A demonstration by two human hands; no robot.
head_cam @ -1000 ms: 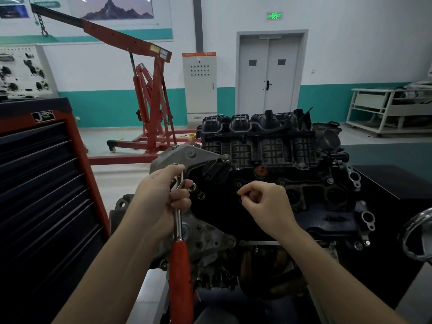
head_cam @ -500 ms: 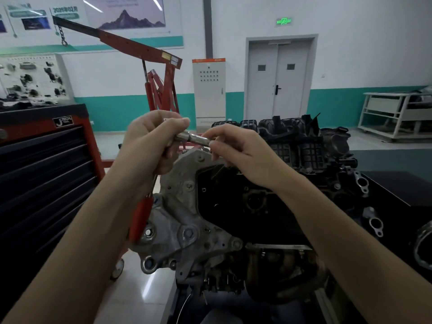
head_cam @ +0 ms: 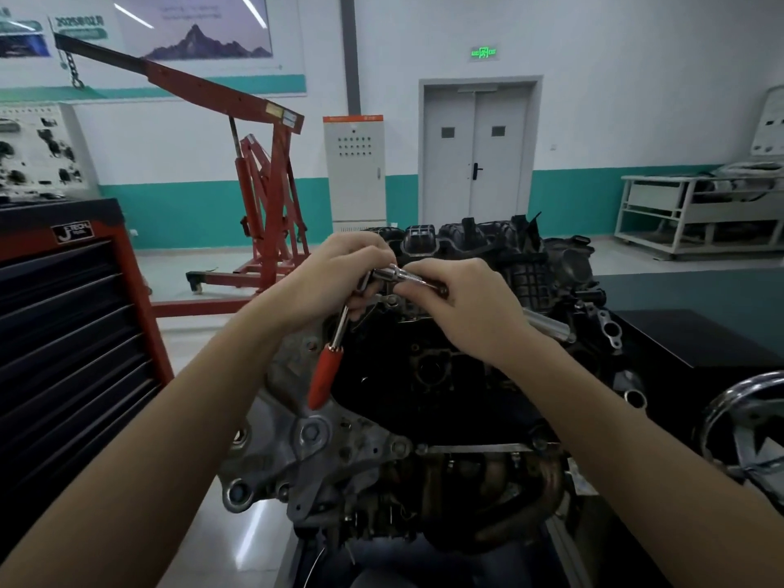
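A dark car engine [head_cam: 445, 375] on a stand fills the middle of the view. Above its upper edge my left hand [head_cam: 326, 282] grips the head end of a ratchet wrench [head_cam: 324, 373], whose red handle hangs down and left. A chrome socket extension [head_cam: 407, 278] sticks out to the right from the ratchet head. My right hand [head_cam: 466, 307] pinches that extension with fingers curled over it. The extension's far tip is hidden under my right fingers.
A black and red tool cabinet [head_cam: 68, 333] stands close on the left. A red engine hoist [head_cam: 263, 205] is behind it on the floor. A chrome handwheel [head_cam: 746, 426] sits at the right edge, beside a black surface [head_cam: 687, 337]. A grey double door [head_cam: 477, 154] is at the back.
Both hands rose from the engine's side and came together in front of the intake manifold. The ratchet's red handle swung up from hanging low. My right hand took hold of the extension.
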